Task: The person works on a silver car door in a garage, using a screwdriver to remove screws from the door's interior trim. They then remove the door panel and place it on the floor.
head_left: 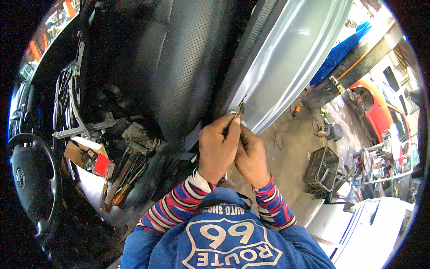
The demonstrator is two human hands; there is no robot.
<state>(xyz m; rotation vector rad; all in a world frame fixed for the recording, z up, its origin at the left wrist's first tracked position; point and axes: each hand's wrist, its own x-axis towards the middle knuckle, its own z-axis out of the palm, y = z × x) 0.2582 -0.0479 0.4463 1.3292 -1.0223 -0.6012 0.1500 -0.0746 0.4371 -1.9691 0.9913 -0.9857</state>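
My left hand (217, 148) pinches a small, thin brass-coloured piece (238, 112) at the lower part of a silver car body frame (282, 58); a small dark piece (243, 107) sits just above my fingertips on the metal. My right hand (253, 159) is curled just behind and right of my left, partly covered by it, and what its fingers hold is hidden. A black perforated seat back (186, 71) stands left of the frame, with a dark trim strip between them.
At left are a steering wheel (33, 170), an open cardboard box (80, 152), and several tools (123, 188). Right, on the floor (280, 152), stand a black crate (320, 170) and clutter; beyond are a blue cover (336, 54), a red vehicle body (374, 107) and white panels (358, 233).
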